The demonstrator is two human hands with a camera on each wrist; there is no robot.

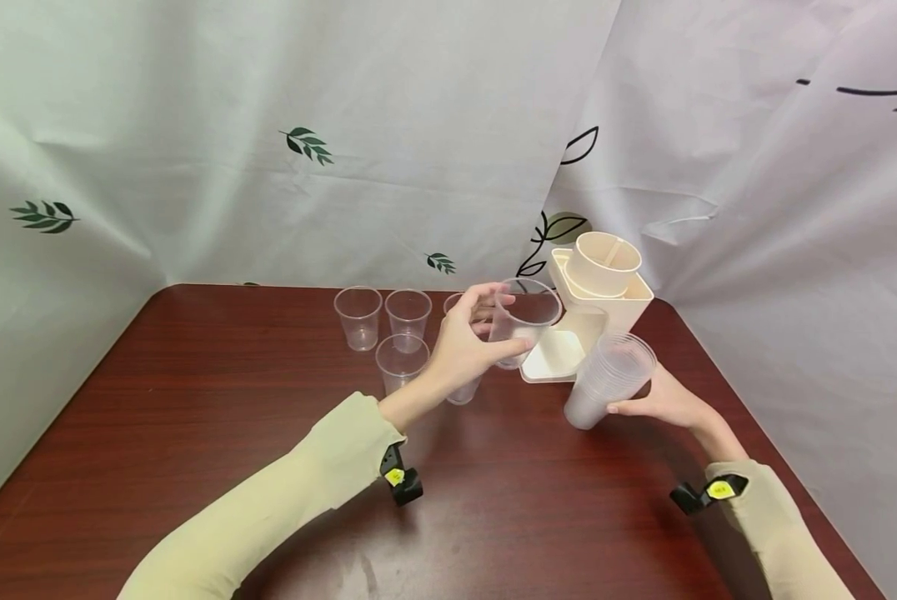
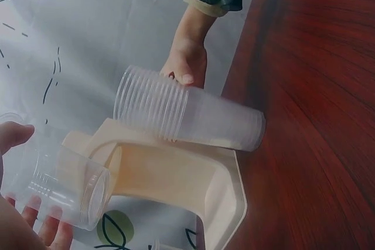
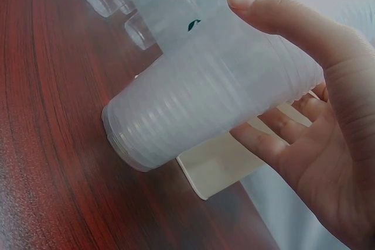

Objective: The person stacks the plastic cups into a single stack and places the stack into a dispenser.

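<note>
My left hand [image 1: 467,337] grips a single clear plastic cup [image 1: 525,321], thumb on the near side and fingers behind it. In the left wrist view that cup [image 2: 70,185] lies between thumb and fingers, apart from the stack. My right hand [image 1: 658,398] holds a tilted stack of nested clear cups [image 1: 609,379], its base low over the table. The right wrist view shows the thumb over the stack [image 3: 199,98] and the fingers round its far side. Several single cups stand upright behind my left forearm, among them a front cup [image 1: 402,362] and a left cup [image 1: 359,317].
A cream plastic stand [image 1: 621,310] with a round open top and a flat base [image 1: 557,358] sits at the back right, just behind the stack. The brown wood table [image 1: 508,500] meets a pale leaf-printed curtain [image 1: 388,208] at the back and sides.
</note>
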